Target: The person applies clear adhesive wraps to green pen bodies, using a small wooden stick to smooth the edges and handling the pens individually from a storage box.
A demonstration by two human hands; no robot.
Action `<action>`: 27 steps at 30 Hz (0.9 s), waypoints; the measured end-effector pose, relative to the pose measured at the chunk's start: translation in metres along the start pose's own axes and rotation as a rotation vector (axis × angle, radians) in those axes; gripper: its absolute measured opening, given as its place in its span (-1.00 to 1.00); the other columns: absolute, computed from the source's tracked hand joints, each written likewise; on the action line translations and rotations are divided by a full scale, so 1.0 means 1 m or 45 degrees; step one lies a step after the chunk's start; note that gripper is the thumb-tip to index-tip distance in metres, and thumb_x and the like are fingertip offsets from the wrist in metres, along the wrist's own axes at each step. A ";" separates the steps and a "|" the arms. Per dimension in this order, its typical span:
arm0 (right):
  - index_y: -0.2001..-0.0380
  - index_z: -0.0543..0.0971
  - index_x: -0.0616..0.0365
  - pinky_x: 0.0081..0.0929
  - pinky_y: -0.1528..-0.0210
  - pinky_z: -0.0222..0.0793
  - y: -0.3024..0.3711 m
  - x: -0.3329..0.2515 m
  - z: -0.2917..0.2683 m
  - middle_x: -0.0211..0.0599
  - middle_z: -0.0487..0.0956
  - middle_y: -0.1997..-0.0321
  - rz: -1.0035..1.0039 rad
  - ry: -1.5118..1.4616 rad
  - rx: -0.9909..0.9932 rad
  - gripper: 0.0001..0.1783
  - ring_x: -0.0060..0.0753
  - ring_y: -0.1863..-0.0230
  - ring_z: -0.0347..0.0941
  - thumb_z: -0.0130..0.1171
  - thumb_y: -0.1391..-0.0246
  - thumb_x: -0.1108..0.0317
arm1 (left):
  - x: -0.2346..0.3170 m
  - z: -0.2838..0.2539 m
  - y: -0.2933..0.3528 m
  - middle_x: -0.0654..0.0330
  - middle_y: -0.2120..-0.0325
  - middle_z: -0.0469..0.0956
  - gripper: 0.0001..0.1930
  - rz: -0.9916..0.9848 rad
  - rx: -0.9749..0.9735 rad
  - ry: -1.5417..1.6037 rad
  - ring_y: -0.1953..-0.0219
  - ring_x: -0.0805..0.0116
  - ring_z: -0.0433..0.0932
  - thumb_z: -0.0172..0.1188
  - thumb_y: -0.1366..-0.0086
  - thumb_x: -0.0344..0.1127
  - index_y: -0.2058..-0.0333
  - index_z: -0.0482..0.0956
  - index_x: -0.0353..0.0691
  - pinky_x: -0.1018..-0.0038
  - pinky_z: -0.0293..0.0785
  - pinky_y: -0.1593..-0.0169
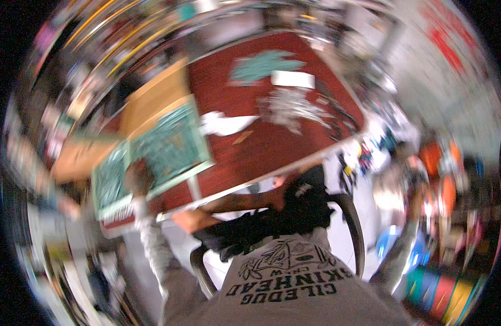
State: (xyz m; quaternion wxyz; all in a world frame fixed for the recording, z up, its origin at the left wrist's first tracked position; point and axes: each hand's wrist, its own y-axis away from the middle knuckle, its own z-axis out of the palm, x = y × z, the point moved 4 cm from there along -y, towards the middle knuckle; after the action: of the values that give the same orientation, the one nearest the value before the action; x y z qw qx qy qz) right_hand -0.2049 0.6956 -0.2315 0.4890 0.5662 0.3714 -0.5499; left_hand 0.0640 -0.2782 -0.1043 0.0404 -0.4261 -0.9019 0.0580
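Note:
My left hand [139,176] lies over the green plastic-wrapped contents [172,136] of an open cardboard box, at its near side. Motion blur smears its fingers, so I cannot tell if they grip anything. The box has brown flaps [158,100] folded outward and a pale green rim, and it rests on the left part of a dark red table [261,157]. Far out to the right, off the table, my right hand [417,187] is raised beside an orange rounded object [446,193]. Blur hides its fingers as well.
On the table lie a green piece [267,66], a small white box [293,80], crumpled clear plastic [294,108] and a white sheet [226,123]. A chair arm [351,233] curves around my lap. Multicoloured striped material [443,293] and a blue item [402,247] stand at lower right.

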 end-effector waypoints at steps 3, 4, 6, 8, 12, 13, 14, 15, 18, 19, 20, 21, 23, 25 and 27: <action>0.08 0.46 0.09 -0.59 0.42 0.43 -0.007 0.003 -0.034 -0.39 0.55 0.40 -0.115 0.241 0.132 -0.79 -0.58 0.42 0.46 0.09 -0.29 0.26 | -0.018 0.000 0.007 0.02 0.08 0.63 -0.70 -0.019 -0.009 -0.286 0.15 -0.11 0.61 0.19 -0.22 -0.21 0.11 0.64 -0.20 0.18 0.55 0.09; 0.07 0.46 0.08 -0.59 0.44 0.43 -0.005 0.003 -0.065 -0.39 0.55 0.40 -0.181 0.382 0.217 -0.78 -0.59 0.43 0.47 0.10 -0.29 0.26 | -0.015 0.007 -0.005 -0.01 0.08 0.62 -0.67 0.039 0.023 -0.281 0.12 -0.07 0.60 0.17 -0.26 -0.17 0.10 0.63 -0.24 0.21 0.53 0.06; 0.11 0.48 0.20 -0.48 0.48 0.51 -0.004 -0.009 -0.139 -0.28 0.58 0.40 -0.508 0.984 0.394 -0.76 -0.45 0.50 0.56 0.10 -0.28 0.27 | -0.005 0.039 -0.025 -0.08 0.08 0.61 -0.60 0.194 0.061 -0.040 0.08 0.00 0.58 0.14 -0.33 -0.09 0.07 0.61 -0.32 0.26 0.49 0.01; 0.16 0.52 0.26 -0.44 0.53 0.53 -0.035 0.003 -0.125 -0.25 0.58 0.46 -0.067 0.535 0.462 -0.73 -0.39 0.57 0.56 0.11 -0.25 0.26 | -0.046 0.026 -0.018 -0.14 0.08 0.59 -0.51 0.235 0.110 0.250 0.03 0.06 0.56 0.11 -0.41 0.00 0.04 0.59 -0.40 0.31 0.44 -0.04; 0.18 0.58 0.24 -0.44 0.61 0.49 -0.076 0.043 -0.218 -0.19 0.57 0.53 0.099 0.520 0.518 -0.67 -0.32 0.64 0.52 0.08 -0.24 0.16 | -0.083 0.038 -0.037 -0.02 -0.13 0.49 -0.34 0.338 0.233 0.653 -0.18 -0.04 0.44 -0.17 -0.47 0.19 -0.22 0.42 -0.26 0.23 0.28 -0.26; 0.16 0.59 0.22 -0.45 0.61 0.48 -0.078 0.035 -0.268 -0.18 0.57 0.52 0.071 0.347 0.471 -0.65 -0.32 0.64 0.52 0.09 -0.24 0.14 | -0.055 0.053 -0.036 -0.02 -0.16 0.46 -0.32 0.517 0.375 0.416 -0.21 -0.06 0.41 -0.21 -0.46 0.22 -0.25 0.39 -0.24 0.19 0.25 -0.29; 0.17 0.60 0.17 -0.43 0.63 0.47 -0.077 0.019 -0.320 -0.19 0.58 0.51 0.259 0.339 0.504 -0.63 -0.32 0.65 0.51 0.08 -0.25 0.08 | -0.024 0.073 -0.036 -0.01 -0.19 0.44 -0.30 0.690 0.515 0.178 -0.24 -0.08 0.38 -0.25 -0.46 0.25 -0.27 0.37 -0.22 0.15 0.21 -0.32; 0.25 0.60 0.14 -0.41 0.59 0.48 -0.112 0.057 -0.273 -0.20 0.59 0.46 0.108 0.588 0.558 -0.61 -0.34 0.60 0.52 0.08 -0.24 0.01 | -0.018 0.035 -0.007 -0.03 -0.24 0.37 -0.28 0.739 0.637 0.020 -0.29 -0.09 0.32 -0.30 -0.46 0.28 -0.28 0.36 -0.18 0.05 0.18 -0.33; 0.21 0.59 0.13 -0.34 0.48 0.42 -0.148 0.077 -0.239 -0.16 0.55 0.37 0.028 1.031 0.574 -0.60 -0.27 0.49 0.46 0.10 -0.23 -0.01 | -0.001 -0.010 0.030 -0.02 -0.28 0.33 -0.50 0.622 0.677 0.253 -0.30 -0.07 0.31 -0.09 -0.48 -0.01 -0.24 0.42 -0.15 0.03 0.22 -0.31; 0.19 0.59 0.12 -0.32 0.45 0.40 -0.155 0.077 -0.239 -0.15 0.53 0.33 0.013 1.136 0.570 -0.60 -0.25 0.45 0.44 0.10 -0.22 -0.01 | 0.018 -0.017 0.043 -0.01 -0.28 0.34 -0.56 0.540 0.695 0.346 -0.29 -0.06 0.31 -0.02 -0.46 -0.11 -0.21 0.46 -0.15 0.03 0.22 -0.30; 0.18 0.59 0.11 -0.30 0.41 0.38 -0.154 0.080 -0.250 -0.13 0.52 0.30 0.018 1.199 0.585 -0.60 -0.23 0.41 0.42 0.11 -0.22 -0.02 | 0.042 -0.025 0.051 0.00 -0.27 0.35 -0.61 0.478 0.715 0.446 -0.29 -0.05 0.32 0.05 -0.44 -0.21 -0.17 0.50 -0.16 0.03 0.23 -0.30; 0.17 0.58 0.11 -0.27 0.38 0.36 -0.156 0.079 -0.255 -0.12 0.50 0.27 0.029 1.267 0.595 -0.59 -0.21 0.38 0.40 0.11 -0.21 -0.02 | 0.073 -0.041 0.062 0.01 -0.27 0.36 -0.65 0.519 0.742 -0.045 -0.29 -0.04 0.32 0.10 -0.41 -0.29 -0.13 0.54 -0.17 0.03 0.23 -0.30; 0.14 0.58 0.10 -0.23 0.30 0.32 -0.163 0.077 -0.253 -0.09 0.47 0.21 0.039 1.360 0.593 -0.58 -0.17 0.30 0.36 0.12 -0.21 -0.03 | 0.104 -0.058 0.091 0.03 -0.25 0.38 -0.67 0.301 0.821 -0.137 -0.30 0.00 0.30 0.10 -0.41 -0.26 -0.09 0.58 -0.17 0.06 0.19 -0.33; 0.11 0.57 0.09 -0.18 0.23 0.28 -0.165 0.078 -0.246 -0.07 0.44 0.15 0.065 1.438 0.592 -0.57 -0.13 0.23 0.31 0.14 -0.20 -0.05 | 0.125 -0.069 0.119 0.09 -0.23 0.42 -0.65 0.153 0.858 0.021 -0.32 0.03 0.26 0.10 -0.41 -0.26 -0.12 0.56 -0.13 0.09 0.11 -0.36; 0.08 0.57 0.07 -0.13 0.16 0.24 -0.167 0.070 -0.231 -0.04 0.41 0.08 0.071 1.525 0.576 -0.55 -0.09 0.15 0.27 0.15 -0.19 -0.06 | 0.118 -0.062 0.149 0.11 -0.21 0.44 -0.66 0.051 0.761 -0.247 -0.33 0.05 0.25 0.10 -0.41 -0.26 -0.12 0.57 -0.11 0.09 0.12 -0.36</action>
State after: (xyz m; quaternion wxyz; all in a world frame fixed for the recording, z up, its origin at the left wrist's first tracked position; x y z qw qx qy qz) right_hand -0.2971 0.9505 -0.3440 0.0795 0.8739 0.4402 -0.1902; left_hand 0.1108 -0.0889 -0.0605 0.0766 -0.4055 -0.8360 0.3617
